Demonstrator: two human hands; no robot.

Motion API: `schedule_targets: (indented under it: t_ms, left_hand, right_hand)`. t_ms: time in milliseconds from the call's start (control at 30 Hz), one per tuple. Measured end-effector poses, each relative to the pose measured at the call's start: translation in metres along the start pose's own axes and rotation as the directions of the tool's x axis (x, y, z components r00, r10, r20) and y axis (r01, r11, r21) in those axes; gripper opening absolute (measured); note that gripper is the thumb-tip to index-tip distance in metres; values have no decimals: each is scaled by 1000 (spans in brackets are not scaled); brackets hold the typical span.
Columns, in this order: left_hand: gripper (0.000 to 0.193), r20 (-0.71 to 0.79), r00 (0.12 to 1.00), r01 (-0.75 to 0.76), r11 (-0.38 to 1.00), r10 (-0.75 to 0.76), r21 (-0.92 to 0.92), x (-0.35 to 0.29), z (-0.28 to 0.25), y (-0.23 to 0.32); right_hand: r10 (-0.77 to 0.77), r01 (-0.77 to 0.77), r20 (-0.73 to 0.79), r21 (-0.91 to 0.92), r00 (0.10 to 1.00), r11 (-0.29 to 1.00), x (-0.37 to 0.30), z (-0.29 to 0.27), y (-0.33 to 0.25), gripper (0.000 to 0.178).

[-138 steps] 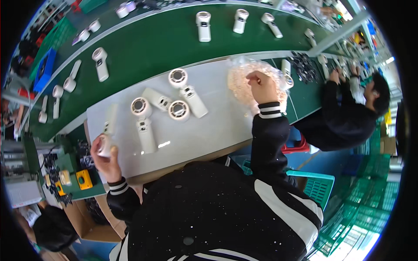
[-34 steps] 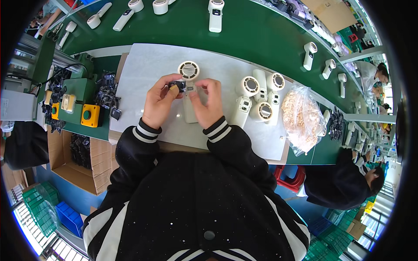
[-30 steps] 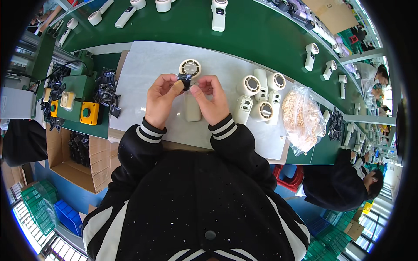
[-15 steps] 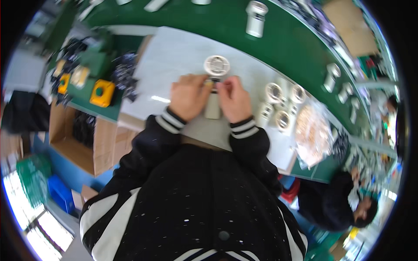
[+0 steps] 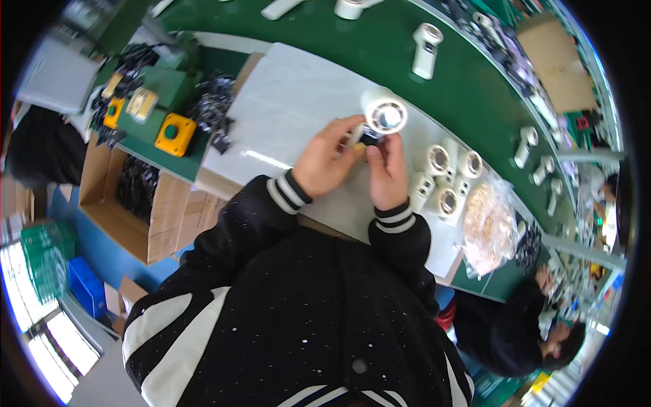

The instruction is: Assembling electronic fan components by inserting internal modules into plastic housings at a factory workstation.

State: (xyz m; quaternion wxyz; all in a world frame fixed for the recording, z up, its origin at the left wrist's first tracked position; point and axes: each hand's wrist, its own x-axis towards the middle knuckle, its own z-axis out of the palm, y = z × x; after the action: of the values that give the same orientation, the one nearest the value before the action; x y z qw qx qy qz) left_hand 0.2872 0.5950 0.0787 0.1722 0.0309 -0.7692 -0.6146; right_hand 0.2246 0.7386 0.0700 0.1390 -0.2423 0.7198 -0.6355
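A white handheld fan [image 5: 384,108] with a round head is between my hands, over the white board. Its head points away from me and the ring-shaped end is turned up. My left hand [image 5: 327,161] closes on its left side near the neck, thumb and fingers bent. My right hand [image 5: 388,175] pinches at the lower side of the neck. A small dark part [image 5: 369,136] shows between the fingertips; whether it belongs to the fan I cannot tell. Most of the handle is hidden by my fingers.
Several similar fans [image 5: 447,163] stand on the white board [image 5: 271,102] to the right, beside a clear bag of pale small parts [image 5: 489,220]. More fans [image 5: 427,51] lie on the green belt. Left are a yellow button box [image 5: 175,134] and cardboard box [image 5: 112,217]. A person [image 5: 515,325] sits right.
The fan has turned and lifted, from lying with its handle toward me to tilted with its ring end up. Both hands moved right with it, and the view shifted.
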Motion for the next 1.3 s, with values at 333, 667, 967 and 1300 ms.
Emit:
schedule_targets:
  t_ms: [333,667,967,1300]
  left_hand:
    - [35,188,960,256,925,-209,-279,17,-9,24]
    - [19,102,994,58,953,-28,-298,25,0,31]
    - [25,12,981,194,957,-196,-216,139,27,-16]
    - [24,79,983,-182,788,168,588,300,76,-115]
  right_hand:
    - [-34,34,-97,0,995,999,-3,-7,-22,34]
    - [-183,204,-116,210,976,956,12,-16,-34,17]
    - [-88,87,-241,-17,967,996,19,-56,-39,55]
    - [-27,-73,-783,-92,622,993,-61,-197,-23,27]
